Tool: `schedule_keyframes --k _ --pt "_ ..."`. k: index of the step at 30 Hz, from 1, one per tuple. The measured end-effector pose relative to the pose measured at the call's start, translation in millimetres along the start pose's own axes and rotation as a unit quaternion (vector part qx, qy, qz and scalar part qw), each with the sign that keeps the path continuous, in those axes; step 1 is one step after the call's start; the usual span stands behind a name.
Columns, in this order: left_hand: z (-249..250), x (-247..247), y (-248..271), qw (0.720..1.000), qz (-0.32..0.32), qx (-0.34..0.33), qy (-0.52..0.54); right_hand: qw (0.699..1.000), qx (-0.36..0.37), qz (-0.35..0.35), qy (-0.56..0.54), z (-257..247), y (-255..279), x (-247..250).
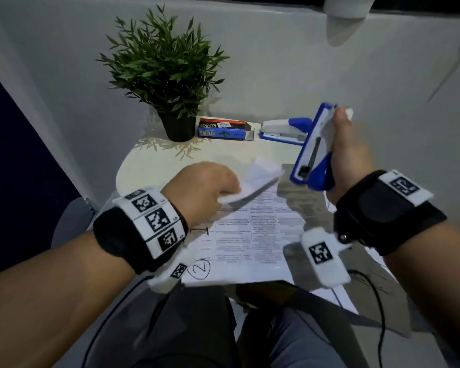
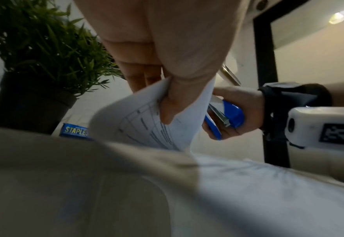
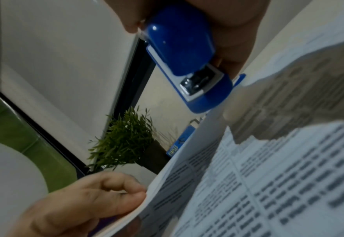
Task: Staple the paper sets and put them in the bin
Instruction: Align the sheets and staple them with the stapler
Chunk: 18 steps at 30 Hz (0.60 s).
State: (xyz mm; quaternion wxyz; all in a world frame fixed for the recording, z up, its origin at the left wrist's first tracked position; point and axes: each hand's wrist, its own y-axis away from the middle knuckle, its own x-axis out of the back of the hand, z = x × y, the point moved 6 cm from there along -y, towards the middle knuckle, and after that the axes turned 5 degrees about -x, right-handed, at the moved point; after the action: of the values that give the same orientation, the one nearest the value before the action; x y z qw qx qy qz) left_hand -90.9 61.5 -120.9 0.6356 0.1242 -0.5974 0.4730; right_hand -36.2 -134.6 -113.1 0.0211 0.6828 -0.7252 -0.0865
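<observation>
The paper set (image 1: pixel 239 235) lies on the round white table (image 1: pixel 144 166) in front of the person, printed with tables of text and a circled handwritten number near its lower left corner. Its upper left corner is lifted off the sheet below and curls upward, pinched in the left hand (image 1: pixel 202 189), thumb on the printed face and fingers behind, as the left wrist view shows (image 2: pixel 167 99). More sheets lie under and to the right of the set, overhanging the table's near edge.

Just right of the lifted corner, apart from it, the right hand (image 1: pixel 348 155) grips a blue and white stapler (image 1: pixel 314 147) held above the paper, its fingers wrapped round the body and the thumb along the upper end. The stapler stands steeply tilted, its underside facing left. From the right wrist view its blue rear end and metal hinge (image 3: pixel 189 64) sit close above the raised paper edge.

Farther back on the table a second blue and white stapler (image 1: pixel 282 131) lies flat. Beside it to the left is a box of staples (image 1: pixel 223 130), and left of that a green potted plant (image 1: pixel 165 75) in a dark pot, all near the white wall (image 1: pixel 303 70). Both wrists wear black bands with black-and-white markers.
</observation>
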Motion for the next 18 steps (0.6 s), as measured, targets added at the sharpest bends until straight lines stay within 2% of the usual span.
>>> schedule_keyframes --k 2,4,7,9,11,14,17,18 --pt "7 -12 10 0.997 -0.053 -0.053 -0.024 0.999 -0.022 -0.002 0.024 13 7 4" --pt "7 -19 19 0.993 -0.079 -0.071 -0.042 0.998 -0.04 0.012 0.053 26 9 8" --pt "6 -29 27 0.991 -0.13 -0.015 -0.025 0.99 -0.063 0.028 0.121 45 8 10" --pt "4 -33 32 0.983 -0.178 0.023 -0.035 0.989 -0.075 0.03 0.126 55 5 13" --pt "9 -33 33 0.984 -0.176 0.016 -0.025 0.99 -0.082 0.037 0.105 55 8 15" --pt "7 -36 37 0.978 -0.198 0.065 -0.033 0.992 -0.105 0.055 0.045 59 4 27" --pt "12 -45 44 0.968 -0.238 0.056 -0.049 0.992 -0.106 0.065 0.036 61 4 33" --pt "16 -44 45 0.97 -0.233 0.065 -0.038 0.992 -0.105 0.067 0.034 63 3 35"
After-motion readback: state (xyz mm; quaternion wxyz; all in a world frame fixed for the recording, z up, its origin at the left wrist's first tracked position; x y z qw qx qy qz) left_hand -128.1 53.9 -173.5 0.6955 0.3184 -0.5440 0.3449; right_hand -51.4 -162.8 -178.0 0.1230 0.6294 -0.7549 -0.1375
